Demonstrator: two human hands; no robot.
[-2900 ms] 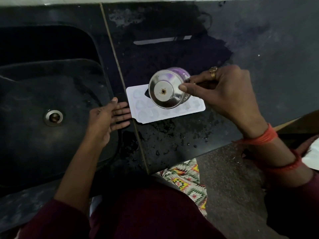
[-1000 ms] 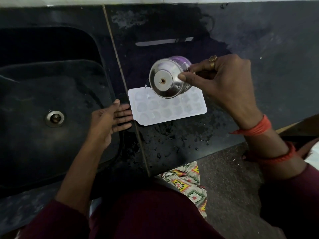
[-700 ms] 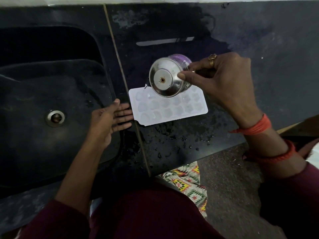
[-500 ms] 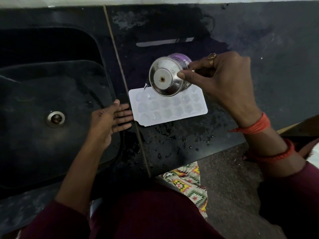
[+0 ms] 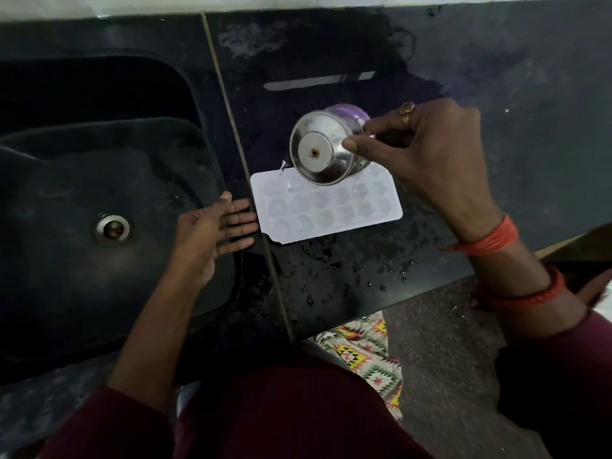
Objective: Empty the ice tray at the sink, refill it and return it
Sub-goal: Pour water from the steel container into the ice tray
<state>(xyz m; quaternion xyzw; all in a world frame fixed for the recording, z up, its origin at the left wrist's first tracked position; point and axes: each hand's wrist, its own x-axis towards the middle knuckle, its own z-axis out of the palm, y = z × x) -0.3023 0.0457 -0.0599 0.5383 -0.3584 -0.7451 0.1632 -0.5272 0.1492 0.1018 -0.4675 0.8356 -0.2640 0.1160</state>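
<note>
Single head-worn wide-angle view, looking steeply down and forward at close range. Sink (image 5: 66,286) fills the left of the frame, tabletop (image 5: 530,134) the centre and right, floor (image 5: 447,359) the lower right.

a black stone countertop (image 5: 496,167) spreads around the left fingers (image 5: 238,223) and the right fingers (image 5: 364,145). a thin tan seam (image 5: 233,127) crosses it on a slant and passes right at the left fingertips. water drops (image 5: 331,256) bead on the stone nearer the person than both sets of fingers. a pale streak of reflected light (image 5: 318,81) lies beyond the right fingers, and a white wall edge (image 5: 165,5) runs farther still. well on the near side of the fingers, past the counter's edge, a bright patterned cloth (image 5: 364,352) lies on a grey floor (image 5: 447,376).
</note>
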